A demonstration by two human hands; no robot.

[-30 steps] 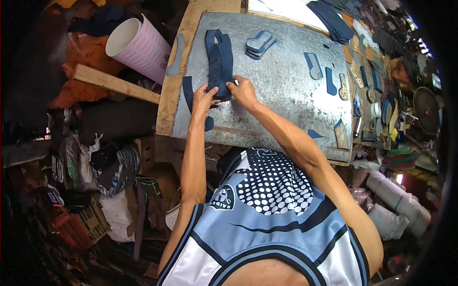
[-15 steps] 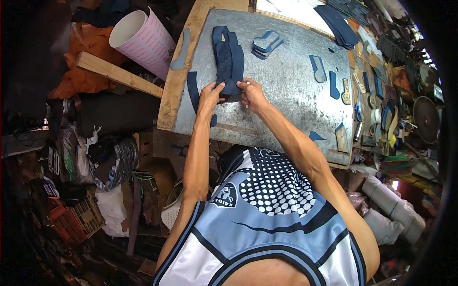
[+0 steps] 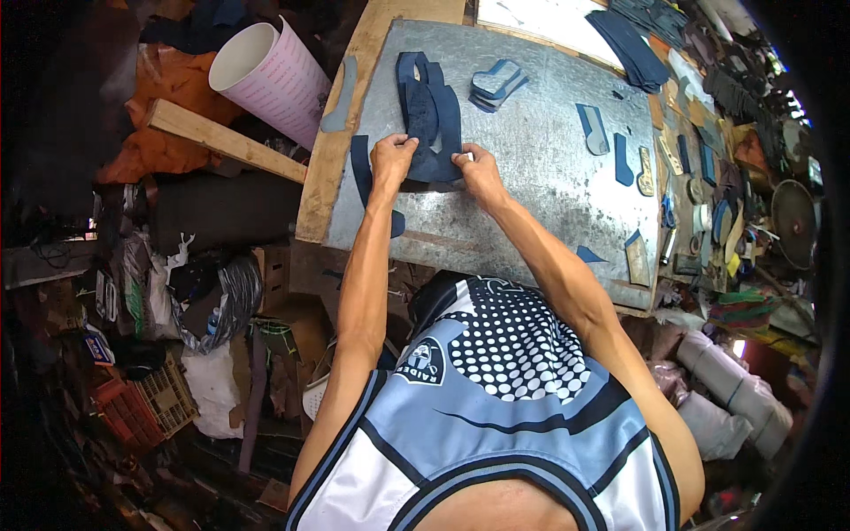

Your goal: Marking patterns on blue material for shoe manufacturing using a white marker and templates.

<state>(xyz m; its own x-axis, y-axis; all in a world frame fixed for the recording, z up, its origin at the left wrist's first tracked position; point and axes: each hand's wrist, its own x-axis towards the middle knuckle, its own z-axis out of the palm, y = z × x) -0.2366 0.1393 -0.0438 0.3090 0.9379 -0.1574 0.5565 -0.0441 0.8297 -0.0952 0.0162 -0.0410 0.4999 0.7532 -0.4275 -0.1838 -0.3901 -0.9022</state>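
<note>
A dark blue cut piece [image 3: 436,165] of leather or cloth, I cannot tell which, lies on the metal-topped table, its two long arms pointing away from me. My left hand [image 3: 392,165] pinches its near left edge between thumb and fingers. At its near right corner, my right hand [image 3: 483,173] grips the edge the same way. Other dark blue strips [image 3: 413,67] lie under or against its far end; the overlap hides where one stops. Left of my left hand is a curved dark blue strip [image 3: 361,168], partly covered by my wrist.
Farther off on the metal sheet [image 3: 531,177] sits a small stack of blue-grey cut pieces [image 3: 498,84]. Several shaped pieces [image 3: 592,129] lie to the right. A wooden beam [image 3: 226,142] and a rolled white sheet [image 3: 274,80] stand close to the table's left edge.
The dark blue piece now spreads wider, with a gap showing between its arms. My right hand has shifted slightly right, while both hands keep hold of the piece.
</note>
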